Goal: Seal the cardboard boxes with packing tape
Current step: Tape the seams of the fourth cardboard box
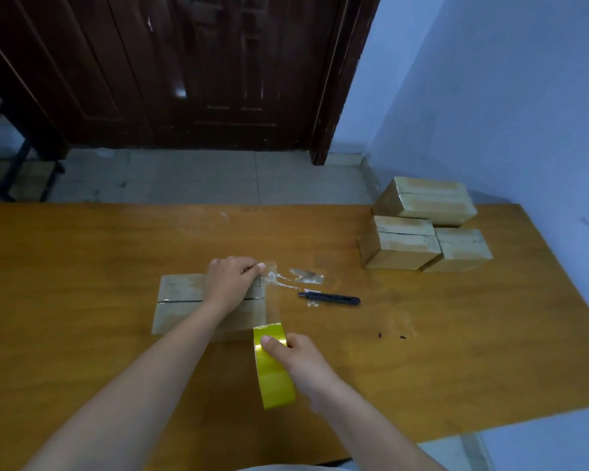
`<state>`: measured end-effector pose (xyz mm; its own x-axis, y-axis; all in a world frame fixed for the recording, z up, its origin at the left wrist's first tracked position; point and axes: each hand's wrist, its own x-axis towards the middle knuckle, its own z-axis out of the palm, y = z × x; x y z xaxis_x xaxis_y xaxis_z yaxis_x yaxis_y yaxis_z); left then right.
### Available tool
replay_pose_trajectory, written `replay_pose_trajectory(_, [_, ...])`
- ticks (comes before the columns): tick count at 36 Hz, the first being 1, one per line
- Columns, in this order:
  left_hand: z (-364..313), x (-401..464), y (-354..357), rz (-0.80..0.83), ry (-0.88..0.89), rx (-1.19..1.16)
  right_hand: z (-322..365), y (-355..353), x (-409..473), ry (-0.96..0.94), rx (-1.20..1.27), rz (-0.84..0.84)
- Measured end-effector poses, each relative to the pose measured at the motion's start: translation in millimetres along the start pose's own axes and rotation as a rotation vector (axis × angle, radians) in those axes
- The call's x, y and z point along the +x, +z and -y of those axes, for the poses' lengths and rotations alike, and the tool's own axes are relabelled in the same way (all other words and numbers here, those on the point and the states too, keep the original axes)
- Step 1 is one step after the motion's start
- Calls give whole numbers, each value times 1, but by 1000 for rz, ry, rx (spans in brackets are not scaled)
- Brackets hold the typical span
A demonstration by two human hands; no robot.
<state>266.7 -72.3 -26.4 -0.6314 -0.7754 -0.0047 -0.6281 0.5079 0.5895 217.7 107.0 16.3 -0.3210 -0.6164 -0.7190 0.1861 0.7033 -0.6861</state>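
A flat cardboard box [177, 302] lies on the wooden table [82, 253] in front of me, its top seam running left to right. My left hand [232, 280] rests on the box's right end and pinches the free end of a clear tape strip at the far edge. The strip [272, 311] stretches over the box's right side toward me to a yellow tape roll [273, 372]. My right hand [303, 362] grips that roll just off the box's near right corner, thumb on its outer face.
A black utility knife [330, 298] lies right of the box, with crumpled clear tape scraps [305, 277] beyond it. Three more cardboard boxes [402, 246] are stacked at the table's far right, by the wall. A dark door stands behind the table.
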Motion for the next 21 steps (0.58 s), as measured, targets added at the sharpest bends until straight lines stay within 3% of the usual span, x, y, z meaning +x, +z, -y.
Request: replay_pose_trajectory(21, [1,1,5,-47,-51,52,12,7,5,73,-19,-139])
